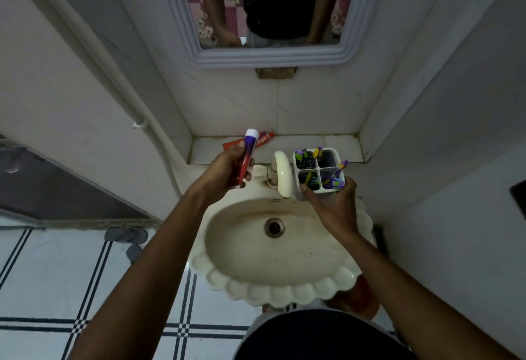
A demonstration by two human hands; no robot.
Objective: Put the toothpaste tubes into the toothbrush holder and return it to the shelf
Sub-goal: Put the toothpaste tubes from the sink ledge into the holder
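My left hand [225, 170] grips a red and purple toothpaste tube [248, 150] with a white cap, held upright above the sink's back left corner. A second, red toothpaste tube [263, 140] lies flat on the tiled shelf [338, 146] behind it. My right hand [331, 198] holds the white toothbrush holder [317, 170] from below, over the sink's back right edge. The holder has four compartments with several purple, yellow and green toothbrushes in them.
A cream scalloped sink [273, 248] with a cream tap [281, 173] sits below the hands. A framed mirror [270, 12] hangs above the shelf. White walls close in left and right. Grey slippers [126, 235] lie on the tiled floor at left.
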